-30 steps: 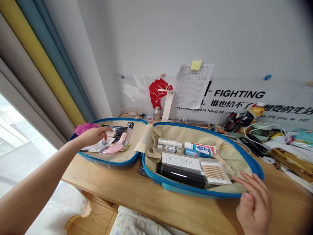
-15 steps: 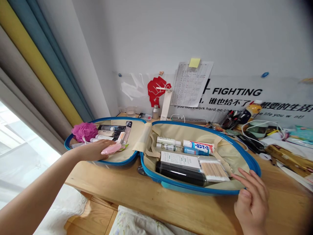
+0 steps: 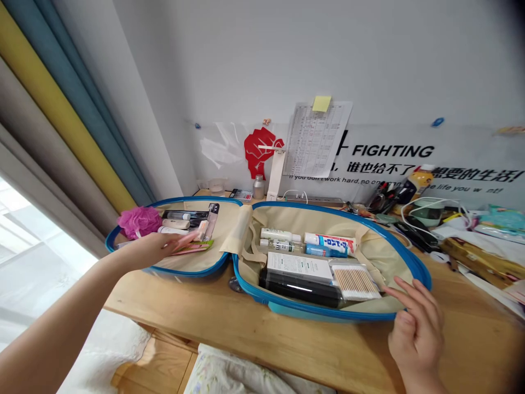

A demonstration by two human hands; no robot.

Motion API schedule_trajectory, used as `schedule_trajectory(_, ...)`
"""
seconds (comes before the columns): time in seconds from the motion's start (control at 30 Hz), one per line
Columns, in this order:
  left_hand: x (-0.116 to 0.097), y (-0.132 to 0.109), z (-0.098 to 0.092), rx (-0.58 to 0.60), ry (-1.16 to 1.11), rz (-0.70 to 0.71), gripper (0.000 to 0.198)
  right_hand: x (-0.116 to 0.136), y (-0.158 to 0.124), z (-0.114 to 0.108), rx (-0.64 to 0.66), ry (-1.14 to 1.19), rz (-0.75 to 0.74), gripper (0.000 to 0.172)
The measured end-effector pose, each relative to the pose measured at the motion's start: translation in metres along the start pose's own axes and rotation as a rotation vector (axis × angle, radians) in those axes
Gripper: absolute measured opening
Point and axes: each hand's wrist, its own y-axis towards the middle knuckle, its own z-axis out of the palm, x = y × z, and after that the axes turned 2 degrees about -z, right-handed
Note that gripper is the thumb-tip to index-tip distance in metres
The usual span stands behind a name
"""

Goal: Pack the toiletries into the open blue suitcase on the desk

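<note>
A blue-rimmed case (image 3: 324, 207) lies open on the wooden desk, with toiletries in both halves. In its left half, my left hand (image 3: 153, 249) pinches a small pink item (image 3: 187, 238), its exact kind unclear. Below that lies a flat pink-and-green packet (image 3: 197, 247). A purple bath puff (image 3: 140, 221) sits beside my left wrist. My right hand (image 3: 418, 323) is open at the right half's near rim, fingers spread and holding nothing. Close to its fingertips is a bag of cotton swabs (image 3: 356, 282), beside a black cylinder (image 3: 301, 288) and a white box (image 3: 299, 267).
Also in the right half are a toothpaste tube (image 3: 330, 242) and several small bottles. Pens, a drink bottle (image 3: 419, 183), cables and a gold pouch (image 3: 484, 260) crowd the desk at right. A curtain (image 3: 77, 126) hangs at left.
My left hand has lifted and tilted the pink item slightly up and away, uncovering more of the pink-and-green packet. My right hand stays by the rim. The view has shifted a little.
</note>
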Motion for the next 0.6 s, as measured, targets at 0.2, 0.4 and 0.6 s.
schedule_trajectory(0.2,-0.041,-0.019,-0.034,-0.251,-0.065,-0.014,0.062,0.000,0.000,0.000,-0.006,0.001,0.015,0.041)
schedule_trajectory(0.4,-0.150,-0.029,-0.042,-0.353,0.102,0.258,0.056,0.000,0.001,0.001,-0.015,0.021,0.004,0.038)
schedule_trajectory(0.6,-0.246,-0.018,-0.012,-0.155,0.311,0.579,0.062,-0.001,-0.001,0.001,-0.010,0.021,-0.007,0.037)
